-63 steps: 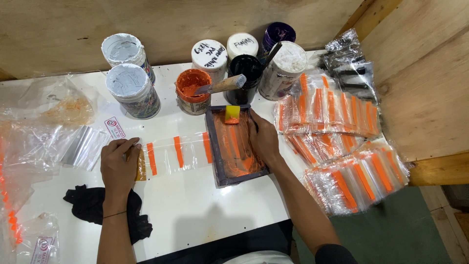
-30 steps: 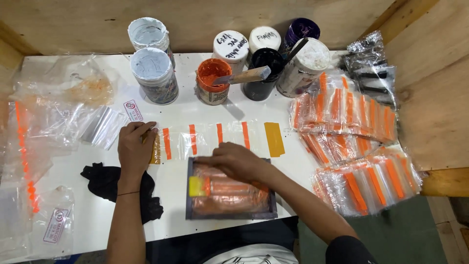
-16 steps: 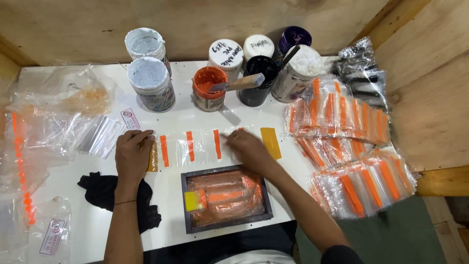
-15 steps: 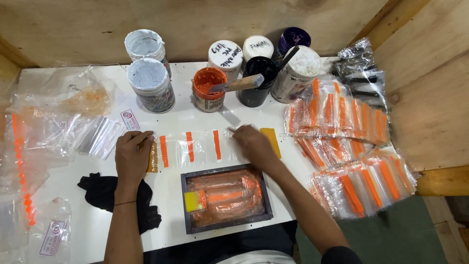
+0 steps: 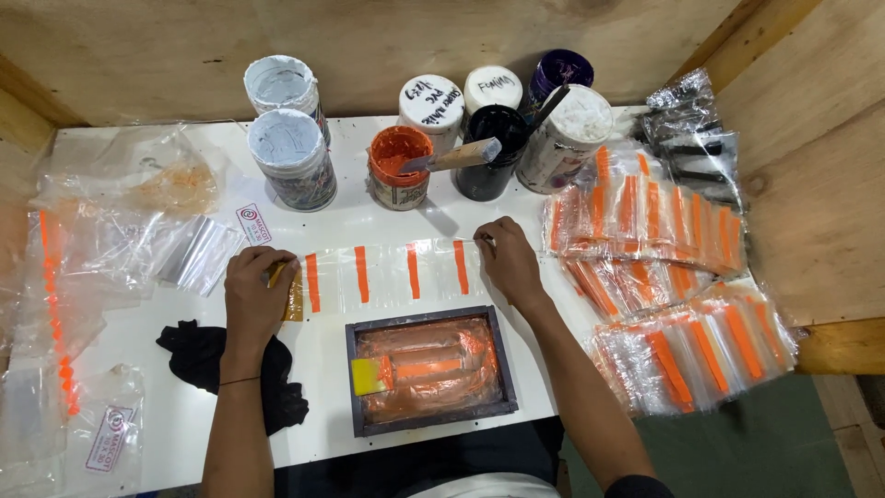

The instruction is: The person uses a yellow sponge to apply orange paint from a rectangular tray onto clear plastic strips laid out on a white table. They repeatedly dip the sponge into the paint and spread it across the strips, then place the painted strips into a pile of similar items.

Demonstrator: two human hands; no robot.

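Note:
A row of clear plastic pouches with orange stripes [image 5: 387, 274] lies flat on the white table [image 5: 184, 433]. My left hand [image 5: 253, 295] presses down on the row's left end, over a brownish tape strip. My right hand [image 5: 505, 258] pinches the right end of the row at its top corner. Just in front of the row sits a dark-framed printing screen [image 5: 429, 369] smeared with orange ink, with a small yellow squeegee [image 5: 371, 376] resting on its left side.
Paint jars stand at the back: an open orange one [image 5: 398, 168] with a wooden-handled tool, a black one [image 5: 490, 148], and lidded tubs [image 5: 290, 171]. Stacks of striped pouches [image 5: 682, 314] fill the right. Loose clear bags [image 5: 101, 240] and a black cloth [image 5: 212, 364] lie left.
The ink-smeared screen was lifted off the pouches and set down nearer me. My right hand then moved to the right end of the pouch row; my left hand stayed put.

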